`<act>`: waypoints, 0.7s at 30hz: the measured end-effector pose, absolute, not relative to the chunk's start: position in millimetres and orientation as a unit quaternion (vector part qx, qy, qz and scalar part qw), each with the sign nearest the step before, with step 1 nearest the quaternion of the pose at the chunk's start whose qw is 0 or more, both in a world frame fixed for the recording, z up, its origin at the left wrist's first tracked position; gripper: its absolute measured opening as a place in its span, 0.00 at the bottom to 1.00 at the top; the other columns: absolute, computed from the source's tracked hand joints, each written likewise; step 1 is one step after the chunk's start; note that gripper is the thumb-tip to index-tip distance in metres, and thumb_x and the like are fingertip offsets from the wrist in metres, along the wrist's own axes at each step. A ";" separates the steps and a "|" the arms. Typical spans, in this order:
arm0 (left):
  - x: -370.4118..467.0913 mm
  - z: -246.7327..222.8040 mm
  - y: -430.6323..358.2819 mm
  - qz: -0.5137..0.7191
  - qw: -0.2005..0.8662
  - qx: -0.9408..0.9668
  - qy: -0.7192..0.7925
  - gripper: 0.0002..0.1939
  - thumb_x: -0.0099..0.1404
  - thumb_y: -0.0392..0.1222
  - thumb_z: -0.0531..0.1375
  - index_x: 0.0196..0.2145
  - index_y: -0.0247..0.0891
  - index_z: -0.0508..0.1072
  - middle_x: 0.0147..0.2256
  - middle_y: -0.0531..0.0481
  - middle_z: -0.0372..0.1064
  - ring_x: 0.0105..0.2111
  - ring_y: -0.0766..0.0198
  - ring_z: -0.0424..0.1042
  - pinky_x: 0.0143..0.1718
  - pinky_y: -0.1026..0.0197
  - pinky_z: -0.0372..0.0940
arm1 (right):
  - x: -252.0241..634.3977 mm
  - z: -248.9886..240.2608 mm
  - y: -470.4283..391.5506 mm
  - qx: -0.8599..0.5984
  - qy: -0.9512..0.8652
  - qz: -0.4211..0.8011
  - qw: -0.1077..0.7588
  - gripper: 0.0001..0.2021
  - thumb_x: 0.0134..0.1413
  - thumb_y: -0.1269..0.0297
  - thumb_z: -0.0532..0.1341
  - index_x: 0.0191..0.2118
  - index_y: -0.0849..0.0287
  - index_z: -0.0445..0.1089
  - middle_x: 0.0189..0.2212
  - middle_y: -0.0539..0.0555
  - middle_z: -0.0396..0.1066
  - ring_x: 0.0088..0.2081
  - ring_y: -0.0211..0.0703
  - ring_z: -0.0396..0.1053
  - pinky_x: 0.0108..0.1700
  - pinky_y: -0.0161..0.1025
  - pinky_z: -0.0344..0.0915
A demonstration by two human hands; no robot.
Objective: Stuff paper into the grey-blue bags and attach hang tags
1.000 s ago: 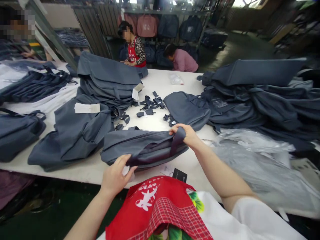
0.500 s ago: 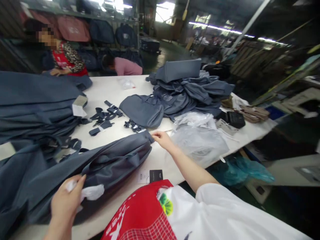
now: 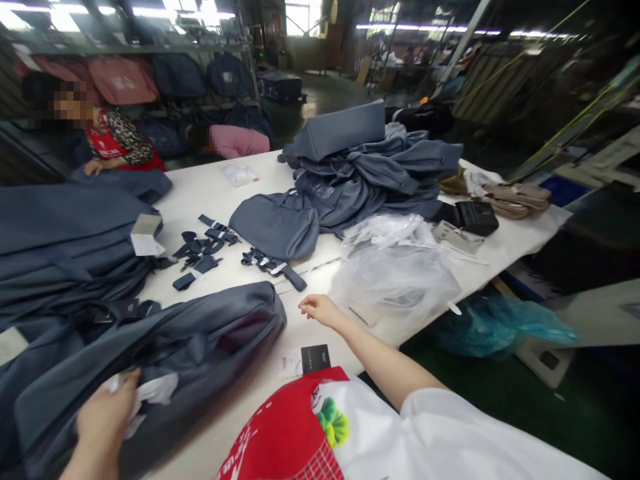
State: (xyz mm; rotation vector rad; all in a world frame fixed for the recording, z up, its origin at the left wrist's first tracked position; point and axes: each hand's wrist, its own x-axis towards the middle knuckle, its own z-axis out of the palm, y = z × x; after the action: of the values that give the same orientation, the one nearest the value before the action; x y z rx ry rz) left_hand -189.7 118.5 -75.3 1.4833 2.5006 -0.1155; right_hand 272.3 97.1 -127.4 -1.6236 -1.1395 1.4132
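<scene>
A long blue-grey bag (image 3: 215,327) lies across the near left of the white table. My left hand (image 3: 107,407), at the bag's near side, is closed on a crumpled white wad (image 3: 157,389) that sticks out past its fingers. Just beyond the bag's right end, my right hand (image 3: 320,311) hovers over the table with its fingers curled together; whether anything small is between them cannot be made out. A black tag (image 3: 315,359) and a white label lie near the table's front edge.
Dark straps with buckles (image 3: 197,257) lie behind the bag. Blue-grey bags are heaped at the back (image 3: 370,173) and stacked at the left (image 3: 65,240). Clear plastic bags (image 3: 395,273) lie on the right. Two people are beyond the table, one in a red apron (image 3: 107,143).
My right hand has come away from the bag's end, which has dropped lower. My left hand has shifted left with the white wad. The camera view has shifted.
</scene>
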 end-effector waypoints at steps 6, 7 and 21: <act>-171.6 -58.4 95.9 -0.020 0.131 0.482 0.866 0.24 0.57 0.59 0.50 0.33 0.38 0.76 0.28 0.40 0.72 0.35 0.43 0.73 0.35 0.50 0.67 | 267.9 -155.8 123.0 -0.620 -0.436 0.555 0.342 0.04 0.51 0.71 0.61 0.32 0.64 0.72 0.24 0.51 0.73 0.21 0.30 0.65 0.26 0.29 0.63; -170.8 -52.7 91.8 -0.022 0.129 0.477 0.869 0.24 0.57 0.59 0.50 0.34 0.39 0.76 0.27 0.41 0.71 0.35 0.43 0.73 0.35 0.50 0.67 | 266.9 -159.5 125.4 -0.618 -0.438 0.560 0.337 0.03 0.51 0.72 0.61 0.32 0.65 0.72 0.23 0.51 0.73 0.21 0.30 0.66 0.26 0.29 0.63; -104.5 -43.2 -12.8 0.199 0.097 0.328 0.918 0.28 0.54 0.64 0.55 0.44 0.44 0.75 0.34 0.46 0.74 0.35 0.48 0.73 0.38 0.48 0.69 | 269.6 -188.7 147.3 -0.645 -0.440 0.554 0.289 0.04 0.53 0.73 0.60 0.32 0.64 0.72 0.25 0.52 0.74 0.21 0.31 0.66 0.25 0.28 0.63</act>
State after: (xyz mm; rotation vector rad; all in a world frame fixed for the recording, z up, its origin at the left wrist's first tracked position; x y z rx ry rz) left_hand -104.5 -12.8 -43.2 0.9720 2.7184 0.5899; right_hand 269.6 147.3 -188.7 -1.7211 -1.1735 1.4792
